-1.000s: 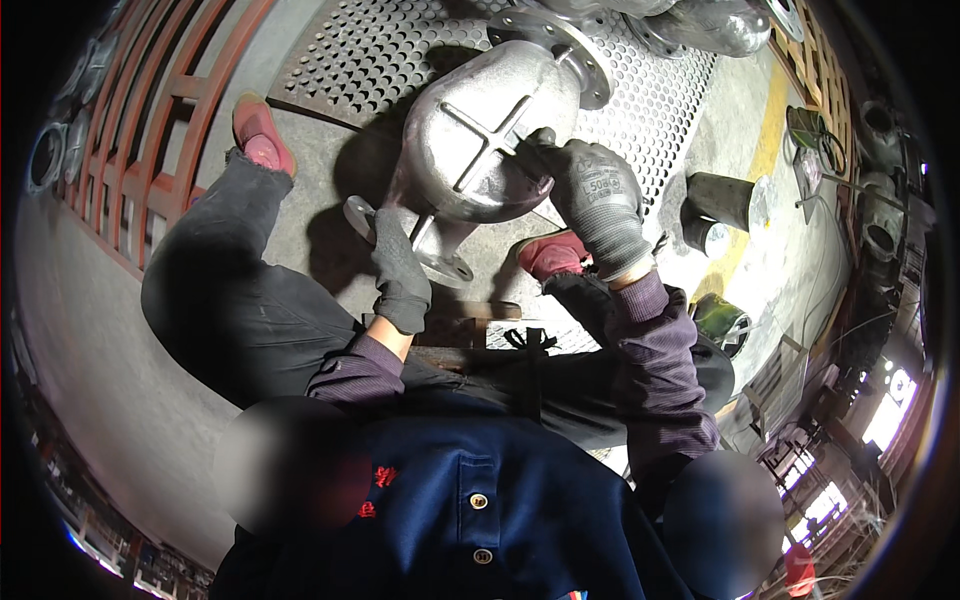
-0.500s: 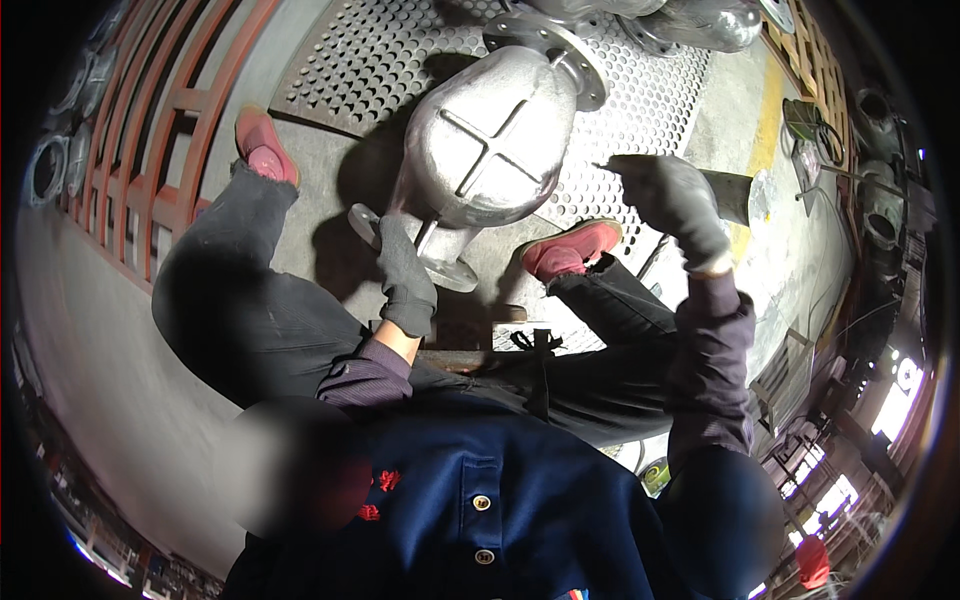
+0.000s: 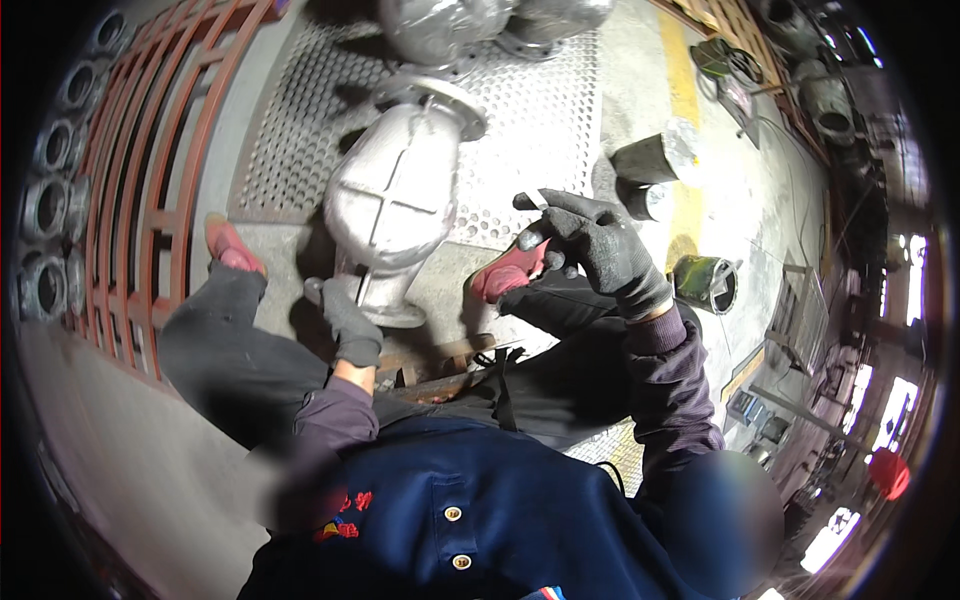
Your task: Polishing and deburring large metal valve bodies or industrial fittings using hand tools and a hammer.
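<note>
And the right hand [image 3: 600, 245] has moved: off the casting's face a second ago, now drawn nearer than half a second back, uncovering the grey can [image 3: 640, 160], while the view has swung so everything sits further left! That hand hangs near the right shoe [image 3: 510, 268], one finger stretched left, the others curled; whether they're clamped on something small, I can't tell. Over to the left hand [image 3: 352, 325], holding its place at the casting's near end, fingers partly hidden, so gripping or merely resting, I can't tell. The silvery casting [image 3: 405, 165] sits between the shoes, cross-shaped rib facing up, far flange [image 3: 462, 108] over the perforated sheet [image 3: 270, 175]. Further castings [image 3: 445, 25] at the far end, orange rack [image 3: 160, 240] on the left, green bucket [image 3: 690, 280] on the right!
</note>
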`<state>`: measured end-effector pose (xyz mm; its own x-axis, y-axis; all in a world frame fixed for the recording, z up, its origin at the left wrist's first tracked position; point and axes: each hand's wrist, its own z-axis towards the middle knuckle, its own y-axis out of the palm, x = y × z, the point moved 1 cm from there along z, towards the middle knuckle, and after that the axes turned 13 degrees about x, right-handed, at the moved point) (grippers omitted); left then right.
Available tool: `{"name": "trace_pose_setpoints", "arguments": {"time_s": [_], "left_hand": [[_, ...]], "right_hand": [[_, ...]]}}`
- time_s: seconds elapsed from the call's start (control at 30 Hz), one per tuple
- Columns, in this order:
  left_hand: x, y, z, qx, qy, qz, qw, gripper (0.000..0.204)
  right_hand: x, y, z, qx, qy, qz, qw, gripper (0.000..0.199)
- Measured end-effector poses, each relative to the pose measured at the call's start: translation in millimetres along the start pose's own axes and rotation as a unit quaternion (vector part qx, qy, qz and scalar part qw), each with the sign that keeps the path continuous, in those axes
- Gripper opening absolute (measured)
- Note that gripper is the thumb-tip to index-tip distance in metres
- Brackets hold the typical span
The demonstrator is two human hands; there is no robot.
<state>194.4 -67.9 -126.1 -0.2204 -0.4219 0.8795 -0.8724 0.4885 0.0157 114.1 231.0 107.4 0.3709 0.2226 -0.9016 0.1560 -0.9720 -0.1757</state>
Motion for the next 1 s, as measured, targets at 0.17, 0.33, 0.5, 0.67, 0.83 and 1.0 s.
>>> {"name": "trace_pose_setpoints", "arguments": {"time_s": [0.17, 0.33, 0.5, 0.67, 0.83, 1.0], "left_hand": [[5.5, -9.0, 8.2, -0.015, -0.165, 0.003, 0.986, 0.042], [7.6, -12.6, 10.9, -0.05, -0.109, 0.036, 0.992, 0.041], [14.2, -9.1, 9.1, -0.1, -0.167, 0.038, 0.98, 0.05], [27.7, -36.8, 12.8, -0.239, -0.011, 0.166, 0.957, 0.036], [16.2, -63.5, 27.1, -0.147, -0.038, 0.042, 0.987, 0.037], [34.3, -14.8, -54.9, -0.083, -0.027, -0.053, 0.995, 0.038]], "right_hand": [[-10.1, -80.4, -22.5, 0.173, -0.129, 0.087, 0.973, 0.032], [58.5, -210.4, -43.7, 0.389, -0.166, 0.091, 0.902, 0.033], [285.7, -257.8, -27.2, 0.29, -0.076, -0.586, 0.752, 0.03], [340.2, -218.5, 53.7, 0.386, 0.041, -0.063, 0.919, 0.028], [320.0, -225.4, 75.3, 0.372, 0.194, 0.2, 0.885, 0.032], [391.8, -255.8, 38.7, 0.468, 0.126, 0.125, 0.866, 0.04]]}}
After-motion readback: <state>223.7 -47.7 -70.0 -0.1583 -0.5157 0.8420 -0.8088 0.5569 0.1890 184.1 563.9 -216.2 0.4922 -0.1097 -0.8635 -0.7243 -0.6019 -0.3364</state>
